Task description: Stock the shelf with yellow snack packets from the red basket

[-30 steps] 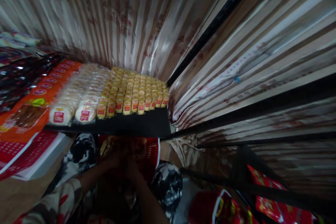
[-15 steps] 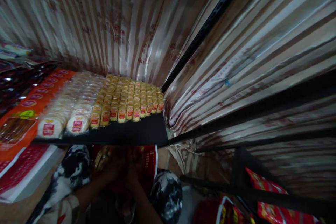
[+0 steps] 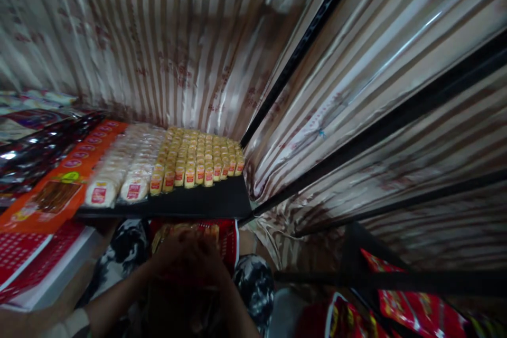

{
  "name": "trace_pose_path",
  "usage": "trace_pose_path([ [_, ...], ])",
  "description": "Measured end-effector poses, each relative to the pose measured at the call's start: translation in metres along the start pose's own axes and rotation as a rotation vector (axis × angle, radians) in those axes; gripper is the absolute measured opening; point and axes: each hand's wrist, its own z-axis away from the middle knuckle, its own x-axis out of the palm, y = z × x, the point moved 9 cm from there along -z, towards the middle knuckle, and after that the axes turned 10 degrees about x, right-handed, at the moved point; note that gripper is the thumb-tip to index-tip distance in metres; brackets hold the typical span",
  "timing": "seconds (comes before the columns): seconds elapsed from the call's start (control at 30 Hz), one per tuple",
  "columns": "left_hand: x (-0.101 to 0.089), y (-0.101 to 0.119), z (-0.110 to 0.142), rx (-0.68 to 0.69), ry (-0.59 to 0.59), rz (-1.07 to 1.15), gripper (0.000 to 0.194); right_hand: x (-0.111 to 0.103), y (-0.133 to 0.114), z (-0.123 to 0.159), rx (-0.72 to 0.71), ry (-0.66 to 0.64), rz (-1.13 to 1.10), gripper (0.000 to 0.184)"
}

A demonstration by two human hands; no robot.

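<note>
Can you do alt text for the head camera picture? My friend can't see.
In dim light, left hand and right hand are close together at a red bag with golden packs, by a black shelf of yellow packs, white packs and an orange pack.

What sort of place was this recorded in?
Probably a small shop or stall, or its stockroom: a black shelf carries close rows of small yellow packets and round white packaged snacks, and striped plastic sheeting hangs behind them.
</note>
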Motion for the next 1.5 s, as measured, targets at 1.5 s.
trace_pose_path([
  [1.5, 0.011, 0.078, -0.01, -0.181, 0.183, 0.791, 0.027, -0.067, -0.062, 0.012, 0.197, 0.038, -1.134, 0.032],
])
